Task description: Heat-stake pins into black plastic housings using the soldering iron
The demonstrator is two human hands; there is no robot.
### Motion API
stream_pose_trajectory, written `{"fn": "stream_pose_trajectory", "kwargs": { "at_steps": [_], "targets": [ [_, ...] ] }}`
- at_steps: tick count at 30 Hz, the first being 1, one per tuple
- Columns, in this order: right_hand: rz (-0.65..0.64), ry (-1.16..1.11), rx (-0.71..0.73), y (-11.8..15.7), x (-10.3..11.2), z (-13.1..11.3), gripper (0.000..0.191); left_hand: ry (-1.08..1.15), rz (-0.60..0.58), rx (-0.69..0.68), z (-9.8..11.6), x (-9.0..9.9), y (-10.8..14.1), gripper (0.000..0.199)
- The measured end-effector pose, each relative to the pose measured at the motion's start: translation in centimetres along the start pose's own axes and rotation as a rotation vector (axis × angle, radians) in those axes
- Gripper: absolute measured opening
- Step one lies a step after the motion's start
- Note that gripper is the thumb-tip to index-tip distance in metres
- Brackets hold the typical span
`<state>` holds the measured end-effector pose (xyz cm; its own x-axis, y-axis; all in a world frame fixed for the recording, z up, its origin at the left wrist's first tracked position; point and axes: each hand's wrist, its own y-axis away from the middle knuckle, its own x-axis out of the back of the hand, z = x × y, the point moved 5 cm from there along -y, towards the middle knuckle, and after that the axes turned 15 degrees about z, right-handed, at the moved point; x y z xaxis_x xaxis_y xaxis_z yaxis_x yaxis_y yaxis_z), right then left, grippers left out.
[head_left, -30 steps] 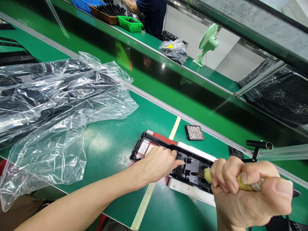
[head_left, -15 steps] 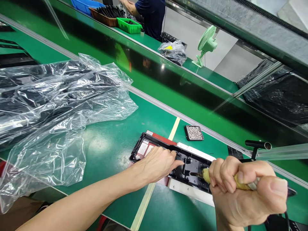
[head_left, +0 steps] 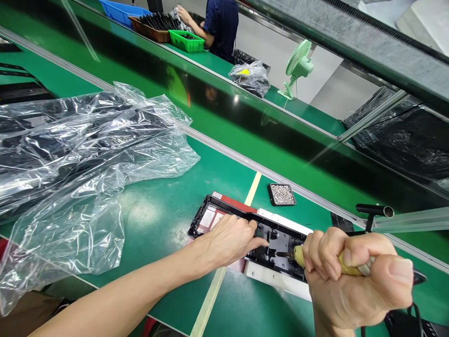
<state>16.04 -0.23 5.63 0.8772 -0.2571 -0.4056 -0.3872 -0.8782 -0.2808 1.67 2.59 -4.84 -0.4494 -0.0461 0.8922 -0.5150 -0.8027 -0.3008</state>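
Note:
A long black plastic housing (head_left: 280,238) lies in a white fixture block (head_left: 277,281) on the green bench, its inside facing up. My left hand (head_left: 233,236) is bent over the housing's middle, fingers curled onto it and thumb pointing right; its fingertips are partly hidden. In a fist, my right hand (head_left: 354,276) grips a soldering iron (head_left: 299,255) with a yellow-wrapped handle. The iron's metal tip points left and down into the housing, close to my left thumb. Whether the tip touches a part there, I cannot tell. A small black tray (head_left: 282,194) of tiny metal pieces sits behind the housing.
Clear plastic bags (head_left: 87,140) with black parts cover the bench's left side. A metal rail (head_left: 224,150) runs behind the work. A black tube stand (head_left: 374,211) is at the right. Beyond are a green fan (head_left: 298,63), a green bin (head_left: 185,41) and a co-worker (head_left: 222,28).
My hands, the iron and the housing keep nearly the same positions. The view has shifted slightly. At the back, more of the co-worker's arm and hand shows.

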Motion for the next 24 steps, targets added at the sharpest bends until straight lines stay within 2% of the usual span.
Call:
{"fn": "stream_pose_trajectory", "kwargs": {
  "at_steps": [24],
  "targets": [
    [-0.011,0.009,0.023,0.09,0.04,0.0,0.034,-0.013,-0.004,-0.004,-0.15,-0.02,-0.08,0.045]
  ]
}}
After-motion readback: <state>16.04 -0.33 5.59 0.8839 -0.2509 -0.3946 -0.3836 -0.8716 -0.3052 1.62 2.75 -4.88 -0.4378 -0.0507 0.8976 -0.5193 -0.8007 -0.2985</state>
